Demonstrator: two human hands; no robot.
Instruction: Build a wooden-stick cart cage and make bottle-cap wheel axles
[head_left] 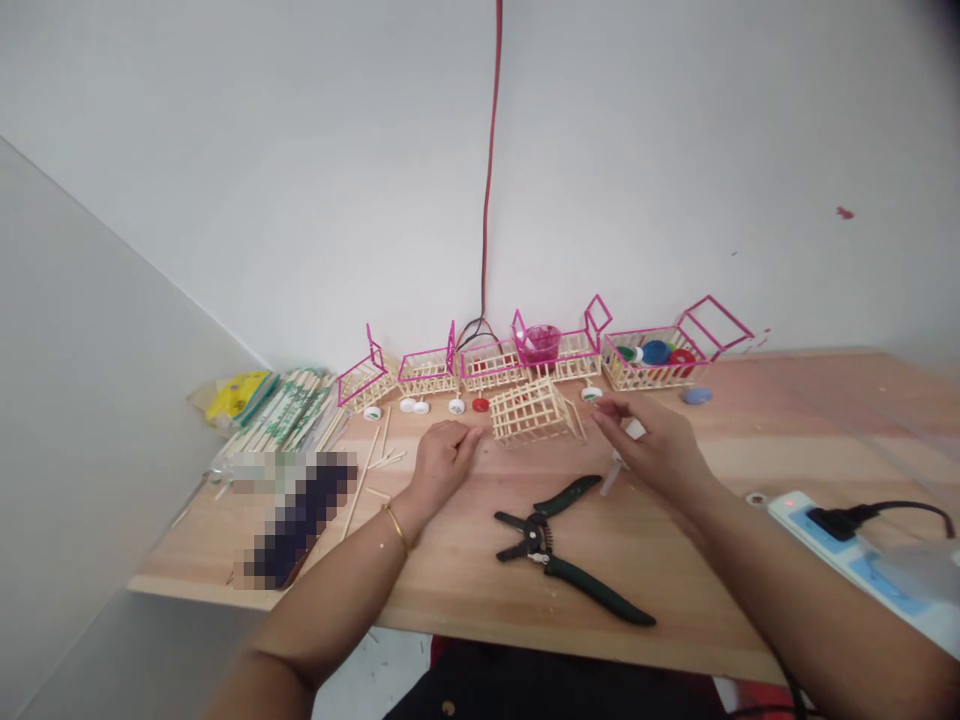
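Observation:
An unpainted stick frame (pixel 529 412) lies tipped on the wooden table, between my two hands. My left hand (pixel 444 458) rests on the table just left of it, fingers curled, with nothing visible in them. To the right of the frame, my right hand (pixel 646 436) is raised with thumb and forefinger pinched together; what they hold, if anything, is too small to name. Below the frame lie dark green-handled pliers (pixel 536 537), jaws apart. A translucent stick (pixel 611 478) is beneath my right hand.
Pink-edged stick carts (pixel 429 372) and a cup of pink paint (pixel 542 345) line the wall. Bundled sticks (pixel 289 408) and a pixelated dark object (pixel 300 525) lie left. A power strip (pixel 847 550) is at right, with bottle caps (pixel 697 396) further back.

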